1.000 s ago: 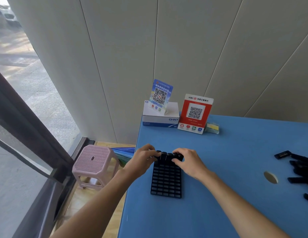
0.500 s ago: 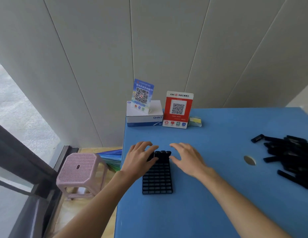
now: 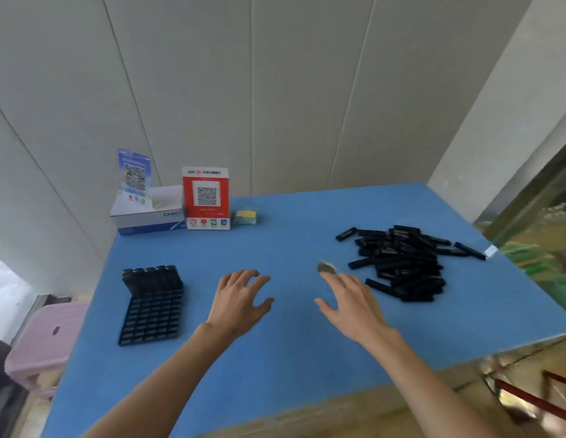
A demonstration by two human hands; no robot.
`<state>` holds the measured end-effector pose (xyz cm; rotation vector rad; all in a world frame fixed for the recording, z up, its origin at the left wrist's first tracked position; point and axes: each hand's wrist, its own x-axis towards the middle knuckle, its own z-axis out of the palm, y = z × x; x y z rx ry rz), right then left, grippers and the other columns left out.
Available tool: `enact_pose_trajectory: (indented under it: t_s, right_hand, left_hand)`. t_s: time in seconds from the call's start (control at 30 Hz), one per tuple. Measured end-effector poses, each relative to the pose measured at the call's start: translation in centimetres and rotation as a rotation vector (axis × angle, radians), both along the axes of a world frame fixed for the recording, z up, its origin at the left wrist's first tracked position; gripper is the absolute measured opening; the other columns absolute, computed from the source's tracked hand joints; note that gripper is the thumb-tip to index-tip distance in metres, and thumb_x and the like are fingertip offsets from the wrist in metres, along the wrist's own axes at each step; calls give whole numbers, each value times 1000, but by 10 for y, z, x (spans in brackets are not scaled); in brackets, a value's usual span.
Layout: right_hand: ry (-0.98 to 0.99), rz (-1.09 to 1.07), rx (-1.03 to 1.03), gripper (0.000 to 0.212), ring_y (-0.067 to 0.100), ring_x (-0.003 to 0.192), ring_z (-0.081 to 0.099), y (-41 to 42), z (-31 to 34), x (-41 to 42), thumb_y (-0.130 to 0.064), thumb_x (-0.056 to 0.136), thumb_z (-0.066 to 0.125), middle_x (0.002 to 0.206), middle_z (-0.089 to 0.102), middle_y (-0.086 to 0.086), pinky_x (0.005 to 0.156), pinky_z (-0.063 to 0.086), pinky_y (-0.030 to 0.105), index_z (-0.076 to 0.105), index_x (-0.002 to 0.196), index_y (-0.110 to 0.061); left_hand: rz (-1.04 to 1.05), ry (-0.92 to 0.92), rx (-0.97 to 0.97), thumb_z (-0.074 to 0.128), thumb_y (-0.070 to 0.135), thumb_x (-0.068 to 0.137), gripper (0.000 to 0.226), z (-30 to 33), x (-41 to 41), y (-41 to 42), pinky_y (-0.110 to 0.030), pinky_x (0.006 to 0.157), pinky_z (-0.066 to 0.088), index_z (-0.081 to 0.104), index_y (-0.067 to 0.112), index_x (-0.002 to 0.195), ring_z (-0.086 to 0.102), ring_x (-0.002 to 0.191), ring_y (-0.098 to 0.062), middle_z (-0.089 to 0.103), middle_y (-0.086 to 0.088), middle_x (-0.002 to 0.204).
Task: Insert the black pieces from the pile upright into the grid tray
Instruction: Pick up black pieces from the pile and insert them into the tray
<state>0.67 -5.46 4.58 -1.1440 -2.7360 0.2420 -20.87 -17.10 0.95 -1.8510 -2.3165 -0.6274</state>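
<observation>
Both my hands hover empty, fingers spread: left hand [image 3: 240, 298], right hand [image 3: 351, 306] nearing the pile [image 3: 401, 262] at right. The grid tray [image 3: 152, 314] sits left, far row filled; next I judge I pinch another piece

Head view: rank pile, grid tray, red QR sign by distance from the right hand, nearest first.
From the right hand:
1. Pile of black pieces, just to its right.
2. Grid tray, far left, past the left hand.
3. Red QR sign, at the table's back edge.
</observation>
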Motion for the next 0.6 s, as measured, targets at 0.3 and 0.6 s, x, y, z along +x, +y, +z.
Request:
enact_pose_trajectory:
  t_s: [0.3,0.6]
  right_hand:
    - [-22,-138,-44,54,19,118,45,56,-8,180,-46,93,45,128,51,-2,95,41,32,35,140,-23]
    - [-41,-193,-117,48,19,120,45,132,-25,234,-42,94,46,127,54,-2,93,44,32,39,137,-22]
  left_hand:
    - [-44,-65,-78,71,41,76,43,-16,152,64,-43,89,44,64,24,114,60,104,-26,64,-3,113]
    - [-104,-132,-155,59,36,87,42,-33,203,138,-40,101,33,55,23,127,48,120,-25,54,-2,128]
